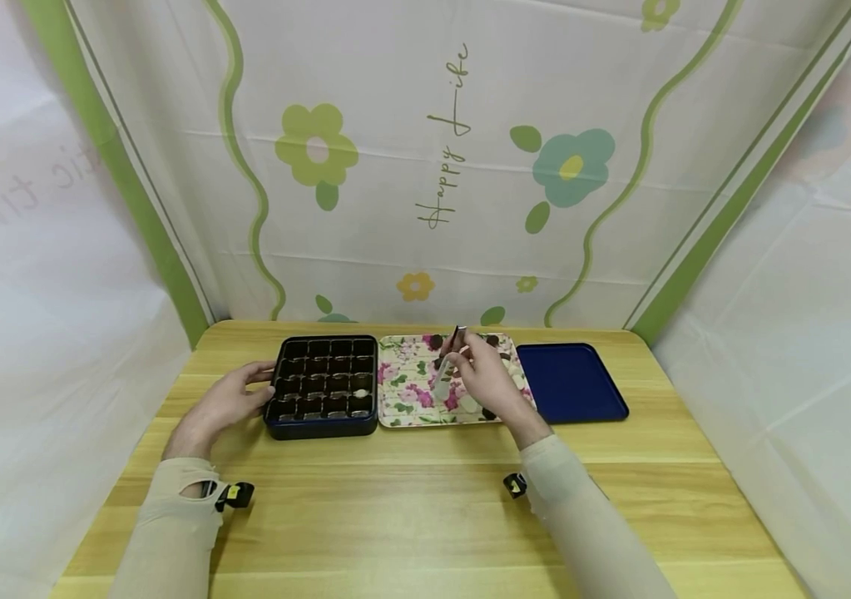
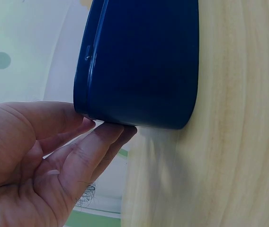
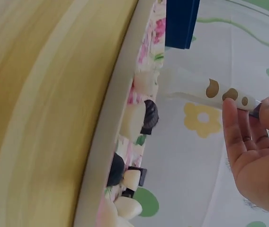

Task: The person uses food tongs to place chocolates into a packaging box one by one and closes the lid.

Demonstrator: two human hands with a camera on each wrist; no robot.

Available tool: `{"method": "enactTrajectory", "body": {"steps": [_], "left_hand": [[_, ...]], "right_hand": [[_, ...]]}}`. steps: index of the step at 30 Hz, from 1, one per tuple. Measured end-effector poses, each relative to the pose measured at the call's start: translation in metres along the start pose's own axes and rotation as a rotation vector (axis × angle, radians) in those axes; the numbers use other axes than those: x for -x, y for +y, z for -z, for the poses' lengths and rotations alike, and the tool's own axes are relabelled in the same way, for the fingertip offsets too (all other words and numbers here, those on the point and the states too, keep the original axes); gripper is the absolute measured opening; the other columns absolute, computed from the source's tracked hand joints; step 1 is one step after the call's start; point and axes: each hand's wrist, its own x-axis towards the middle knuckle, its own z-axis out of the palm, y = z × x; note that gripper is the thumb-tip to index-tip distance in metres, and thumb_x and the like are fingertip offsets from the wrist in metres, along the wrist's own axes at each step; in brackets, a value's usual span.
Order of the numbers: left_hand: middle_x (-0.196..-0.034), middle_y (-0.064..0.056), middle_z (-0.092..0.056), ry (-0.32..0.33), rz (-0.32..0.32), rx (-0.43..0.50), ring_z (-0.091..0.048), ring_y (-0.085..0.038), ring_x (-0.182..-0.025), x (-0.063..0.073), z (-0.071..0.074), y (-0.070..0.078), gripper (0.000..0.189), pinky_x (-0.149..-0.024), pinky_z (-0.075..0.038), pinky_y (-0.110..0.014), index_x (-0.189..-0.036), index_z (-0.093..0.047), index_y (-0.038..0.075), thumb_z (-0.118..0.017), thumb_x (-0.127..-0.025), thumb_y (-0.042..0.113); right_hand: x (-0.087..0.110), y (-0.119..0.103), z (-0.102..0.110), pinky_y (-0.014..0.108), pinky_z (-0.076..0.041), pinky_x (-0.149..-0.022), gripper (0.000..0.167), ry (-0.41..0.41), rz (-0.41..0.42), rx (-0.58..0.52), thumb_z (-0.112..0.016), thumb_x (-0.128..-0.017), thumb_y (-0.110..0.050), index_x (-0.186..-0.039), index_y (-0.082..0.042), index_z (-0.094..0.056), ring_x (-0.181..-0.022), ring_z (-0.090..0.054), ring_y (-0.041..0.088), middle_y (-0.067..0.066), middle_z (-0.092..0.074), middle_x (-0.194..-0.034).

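Observation:
My left hand (image 1: 234,399) rests its fingertips against the left side of a dark blue box (image 1: 320,430), which has a grid of brown compartments. One white piece (image 1: 360,393) sits in a compartment near its right edge. In the left wrist view, the fingers (image 2: 96,142) touch the box's wall and rim. My right hand (image 1: 488,378) pinches the dark end of a pale, flat-tipped serving tool (image 3: 196,87), marked with brown drop shapes. Its tip points down over a floral tray (image 1: 398,412), close to a whitish piece (image 3: 146,82).
White and dark chocolate-like pieces (image 3: 133,118) lie on the tray's right half. A flat blue lid (image 1: 575,383) lies right of the tray, against its edge. Box, tray and lid line the back of the wooden table (image 1: 425,507); a printed curtain (image 1: 380,241) hangs behind.

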Motion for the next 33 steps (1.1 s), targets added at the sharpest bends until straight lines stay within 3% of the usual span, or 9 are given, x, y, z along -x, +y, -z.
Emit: {"method": "enactTrajectory", "body": {"steps": [9,17,26,30,33], "left_hand": [[-0.168,-0.048,-0.052,0.003,0.001,-0.007,-0.067,-0.064,-0.144,0.000,0.001,0.000,0.061,-0.117,-0.064,-0.069,-0.171,-0.042,-0.016,-0.062,-0.119,0.008],[-0.170,-0.048,-0.050,-0.007,0.004,0.020,-0.071,-0.061,-0.141,0.000,-0.001,0.000,0.061,-0.105,-0.072,-0.055,-0.172,-0.041,-0.016,-0.062,-0.119,0.007],[-0.170,-0.048,-0.050,-0.007,0.007,0.027,-0.068,-0.063,-0.143,0.000,0.000,0.000,0.061,-0.105,-0.072,-0.054,-0.172,-0.041,-0.016,-0.062,-0.119,0.008],[-0.170,-0.048,-0.050,-0.009,0.012,0.023,-0.070,-0.062,-0.141,-0.001,-0.001,-0.001,0.062,-0.104,-0.073,-0.052,-0.172,-0.040,-0.016,-0.062,-0.120,0.008],[-0.169,-0.049,-0.050,-0.008,0.012,0.018,-0.071,-0.062,-0.141,-0.001,0.000,-0.001,0.061,-0.105,-0.072,-0.055,-0.172,-0.041,-0.016,-0.062,-0.120,0.008]], "right_hand": [[0.008,-0.003,0.010,0.044,-0.062,-0.087,0.007,-0.054,0.005,0.120,-0.063,-0.123,-0.019,-0.124,-0.014,-0.068,-0.122,-0.079,0.035,0.009,-0.079,-0.141],[0.011,-0.003,0.012,0.044,-0.065,-0.087,0.006,-0.063,0.008,0.151,-0.066,-0.122,-0.021,-0.119,-0.016,-0.069,-0.121,-0.081,0.032,0.007,-0.081,-0.143],[0.009,-0.002,0.008,0.041,-0.065,-0.079,0.005,-0.035,0.020,0.216,-0.071,-0.119,-0.022,-0.123,-0.024,-0.073,-0.113,-0.084,0.030,0.006,-0.081,-0.137],[0.008,-0.001,0.004,0.042,-0.066,-0.077,0.006,0.009,0.019,0.283,-0.074,-0.117,-0.026,-0.123,-0.024,-0.076,-0.112,-0.086,0.032,0.008,-0.082,-0.141],[0.008,0.002,0.001,0.041,-0.065,-0.074,0.009,0.058,-0.002,0.268,-0.075,-0.116,-0.026,-0.123,-0.021,-0.079,-0.104,-0.085,0.032,0.009,-0.084,-0.136]]}}
